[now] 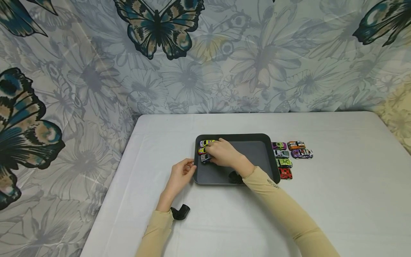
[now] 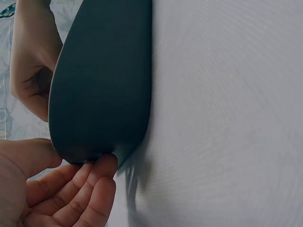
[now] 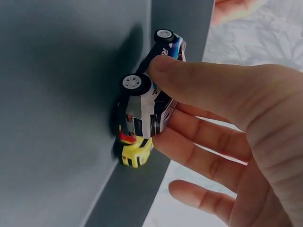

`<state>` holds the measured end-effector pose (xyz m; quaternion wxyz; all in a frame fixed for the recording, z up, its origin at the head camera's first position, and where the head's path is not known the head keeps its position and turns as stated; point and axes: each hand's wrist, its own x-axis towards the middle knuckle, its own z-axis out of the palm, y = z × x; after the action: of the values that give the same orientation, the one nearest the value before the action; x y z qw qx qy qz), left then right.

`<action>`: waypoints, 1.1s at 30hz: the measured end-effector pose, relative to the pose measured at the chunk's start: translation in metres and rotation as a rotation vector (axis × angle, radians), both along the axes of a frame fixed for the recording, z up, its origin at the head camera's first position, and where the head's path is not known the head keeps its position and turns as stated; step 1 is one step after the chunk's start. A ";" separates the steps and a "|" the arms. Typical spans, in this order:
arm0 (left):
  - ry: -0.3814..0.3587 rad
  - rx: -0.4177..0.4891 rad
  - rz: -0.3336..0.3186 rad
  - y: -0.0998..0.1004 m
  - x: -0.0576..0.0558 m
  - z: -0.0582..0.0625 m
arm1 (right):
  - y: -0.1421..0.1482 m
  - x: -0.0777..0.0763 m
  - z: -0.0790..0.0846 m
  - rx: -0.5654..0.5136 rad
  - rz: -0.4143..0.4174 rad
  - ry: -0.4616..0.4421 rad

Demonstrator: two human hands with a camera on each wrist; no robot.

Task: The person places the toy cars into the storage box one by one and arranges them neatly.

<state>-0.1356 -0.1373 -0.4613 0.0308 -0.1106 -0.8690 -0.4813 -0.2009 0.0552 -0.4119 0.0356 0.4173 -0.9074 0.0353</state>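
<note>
The silver-and-black toy car (image 3: 141,106) is inside the dark tray (image 1: 250,153), near its left wall and around the middle of the head view, and I pinch it between the thumb and fingers of my right hand (image 1: 224,153); whether all its wheels touch the tray's floor I cannot tell. Just above it in that view comes a yellow-and-red car (image 1: 201,151), and above that a yellow-and-purple car (image 1: 206,143), the three side by side and partly covered by my right hand. In the right wrist view, yellow bodywork shows just below the one I hold, near the middle of the frame. My left hand (image 1: 180,173) grips the tray's rim at its left edge, thumb and fingertips meeting it in the lower left of the left wrist view. Right of centre in the head view, just beside the tray's right wall, four cars run downward: a purple car (image 1: 279,145), a silver car (image 1: 281,154), a lime-green car (image 1: 284,163) and a red car (image 1: 286,174). Farther right are an orange car (image 1: 296,145) and a purple-and-white car (image 1: 302,154). My tan sleeves (image 1: 285,207) enter from the bottom, over a white-covered worktop (image 1: 224,221), and a grey floral cloth (image 1: 257,82) with butterflies (image 1: 157,30) fills the top and left
</note>
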 end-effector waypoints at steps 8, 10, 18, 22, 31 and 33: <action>-0.006 0.005 0.006 0.000 0.000 0.000 | -0.006 -0.002 -0.002 0.009 -0.005 -0.014; -0.001 0.005 0.003 0.000 0.000 0.000 | -0.007 -0.003 -0.003 0.012 -0.007 -0.015; -0.009 0.003 0.004 0.000 0.000 0.000 | -0.010 -0.006 -0.007 0.012 0.008 -0.016; -0.007 -0.002 0.005 0.000 0.000 0.000 | -0.012 -0.007 -0.008 0.020 0.003 -0.029; -0.010 -0.002 0.008 0.000 0.000 0.000 | -0.014 -0.007 -0.010 0.027 0.000 -0.038; -0.008 0.000 0.007 0.000 0.000 0.000 | -0.014 -0.008 -0.010 0.026 -0.002 -0.035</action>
<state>-0.1357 -0.1376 -0.4616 0.0290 -0.1058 -0.8694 -0.4817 -0.2087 0.0410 -0.4219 0.0143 0.4162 -0.9086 0.0310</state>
